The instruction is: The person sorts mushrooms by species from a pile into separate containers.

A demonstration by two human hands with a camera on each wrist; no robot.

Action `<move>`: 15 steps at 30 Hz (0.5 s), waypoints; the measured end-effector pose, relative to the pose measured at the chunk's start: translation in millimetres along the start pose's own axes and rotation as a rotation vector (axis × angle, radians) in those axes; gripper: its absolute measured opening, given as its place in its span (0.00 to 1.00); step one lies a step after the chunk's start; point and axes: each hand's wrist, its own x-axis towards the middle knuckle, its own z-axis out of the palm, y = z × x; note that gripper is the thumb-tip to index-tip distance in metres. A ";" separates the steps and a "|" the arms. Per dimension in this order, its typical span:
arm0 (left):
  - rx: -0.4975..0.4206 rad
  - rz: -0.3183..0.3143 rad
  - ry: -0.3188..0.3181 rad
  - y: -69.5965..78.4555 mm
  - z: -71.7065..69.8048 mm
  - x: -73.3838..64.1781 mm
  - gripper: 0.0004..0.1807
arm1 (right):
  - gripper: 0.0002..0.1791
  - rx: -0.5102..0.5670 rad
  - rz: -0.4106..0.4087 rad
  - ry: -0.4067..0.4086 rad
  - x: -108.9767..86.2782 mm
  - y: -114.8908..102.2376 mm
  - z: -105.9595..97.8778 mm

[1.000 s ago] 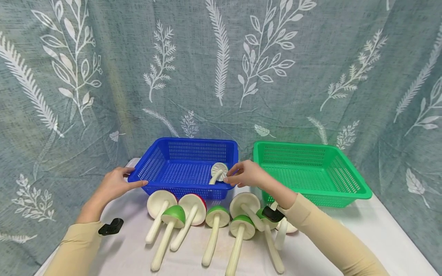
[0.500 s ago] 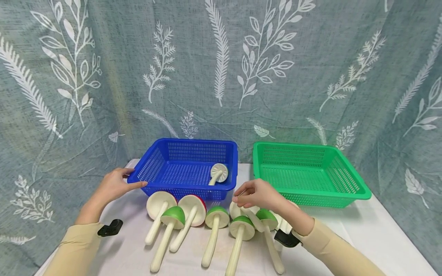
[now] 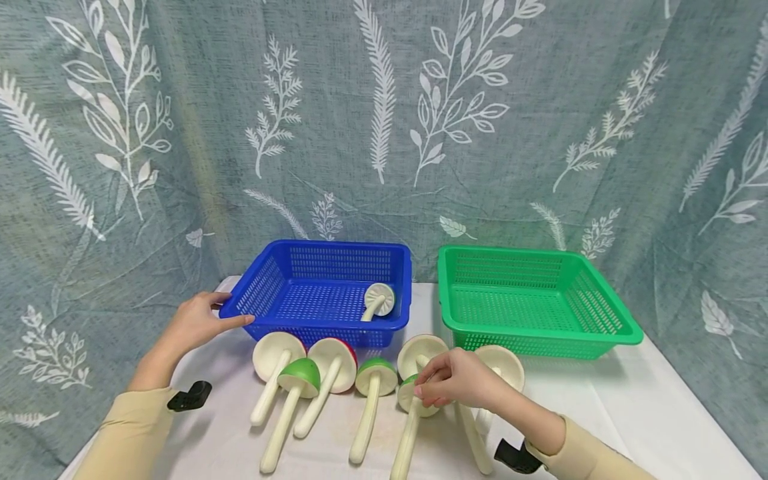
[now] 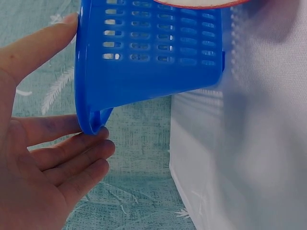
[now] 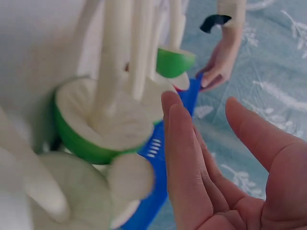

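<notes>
Right hand (image 3: 459,380) lowered; perhaps 9 mushrooms (image 3: 375,383).

The white table (image 3: 576,420) bears mushrooms (image 3: 375,379) and 2 baskets (image 3: 327,325).

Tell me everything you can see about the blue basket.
The blue basket is rectangular and open-topped, apparently plastic, with slotted walls, a perforated floor and a smooth, jutting rim. It stands upright on the white table, left of the green basket. A mushroom lies inside, near the front right corner. The left hand holds the rim's front left corner.
</notes>
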 end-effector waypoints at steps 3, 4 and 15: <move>0.000 -0.003 -0.004 0.3 -0.4 -0.1 0.52 | 0.11 -0.002 0.005 -0.012 -4.3 6.7 4.4; 0.001 -0.003 -0.004 0.4 -0.5 -0.2 0.52 | 0.11 -0.001 0.007 -0.014 -5.5 8.1 5.8; 0.003 0.007 0.005 0.4 -0.2 -0.6 0.51 | 0.10 -0.058 0.027 -0.048 -20.0 19.1 20.4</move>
